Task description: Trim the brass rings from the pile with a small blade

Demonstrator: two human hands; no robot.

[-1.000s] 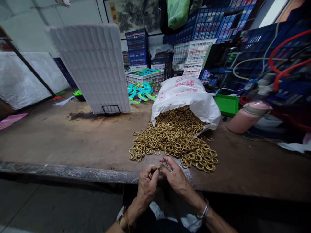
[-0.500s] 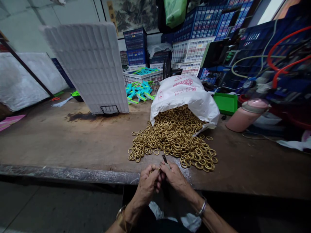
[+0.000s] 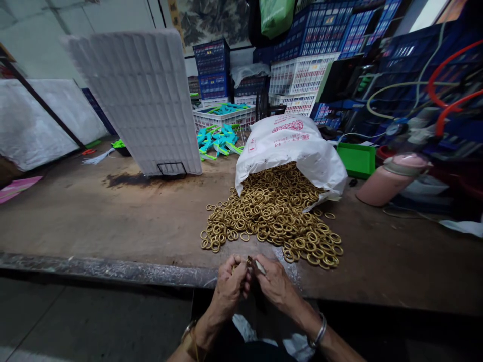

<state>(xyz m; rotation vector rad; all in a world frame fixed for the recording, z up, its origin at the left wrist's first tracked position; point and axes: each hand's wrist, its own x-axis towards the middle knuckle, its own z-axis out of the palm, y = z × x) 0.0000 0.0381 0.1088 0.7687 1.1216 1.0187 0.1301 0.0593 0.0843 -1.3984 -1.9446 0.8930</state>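
Just off the table's front edge, my left hand is closed in a pinch on a gold-coloured ring, which its fingers mostly cover. My right hand grips a small knife with a pale handle. The dark blade points left, its tip at the left fingertips. Beyond both hands lies a heap of gold-coloured rings, spilling from the mouth of a white woven sack with red print.
A white ribbed panel stands upright at left on the wooden table. Turquoise and green plastic pieces are piled behind it. At right are a green tray and a pink bottle. Stacked crates fill the back.
The knife has turned in my right hand: its blade pointed up and away, and now it is lowered against the left fingertips. My left hand keeps its pinch. The view has shifted slightly.
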